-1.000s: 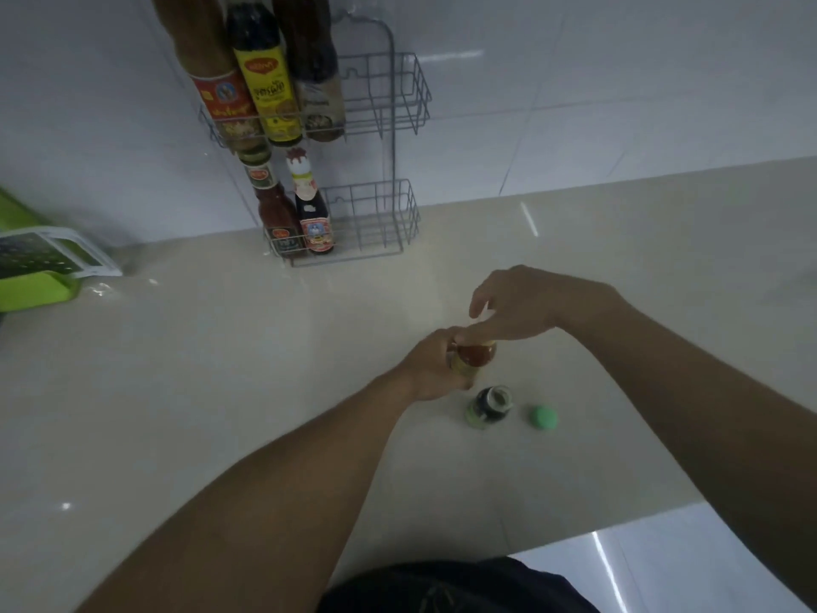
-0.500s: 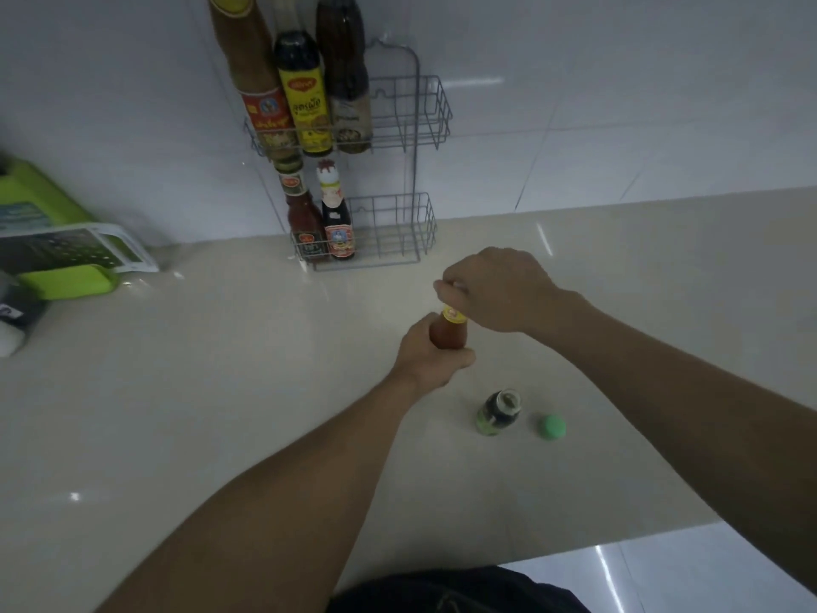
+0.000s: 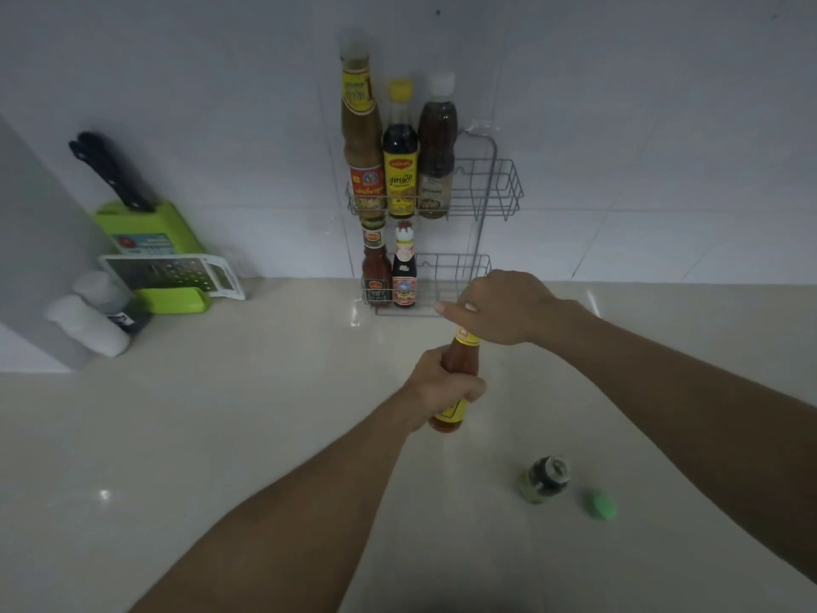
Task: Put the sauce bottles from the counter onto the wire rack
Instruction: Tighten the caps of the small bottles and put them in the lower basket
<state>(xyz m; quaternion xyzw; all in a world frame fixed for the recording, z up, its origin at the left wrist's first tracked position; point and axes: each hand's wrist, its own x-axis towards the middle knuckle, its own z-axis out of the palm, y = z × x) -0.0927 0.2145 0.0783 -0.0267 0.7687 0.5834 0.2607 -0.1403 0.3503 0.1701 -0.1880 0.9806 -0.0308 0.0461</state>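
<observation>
My left hand (image 3: 446,382) grips the body of a red chili sauce bottle (image 3: 460,360) with a yellow label, held above the counter. My right hand (image 3: 499,307) covers its top, fingers closed around the cap. A small dark bottle (image 3: 546,477) without a cap stands on the counter to the right, its green cap (image 3: 600,504) lying beside it. The wire rack (image 3: 495,188) hangs on the tiled wall. Its upper shelf holds three tall bottles (image 3: 400,170) at the left. The lower shelf (image 3: 455,267) holds two small bottles (image 3: 391,276) at the left.
A green knife block (image 3: 150,241) with black handles stands at the left by the wall, a white grater (image 3: 172,276) leaning on it. Two white shakers (image 3: 88,323) stand beside a grey panel at the far left. The beige counter (image 3: 221,413) stretches across the view.
Both hands have lifted the red sauce bottle off the counter and carried it toward the rack. My view has tilted up, so more of the wall and rack shows.
</observation>
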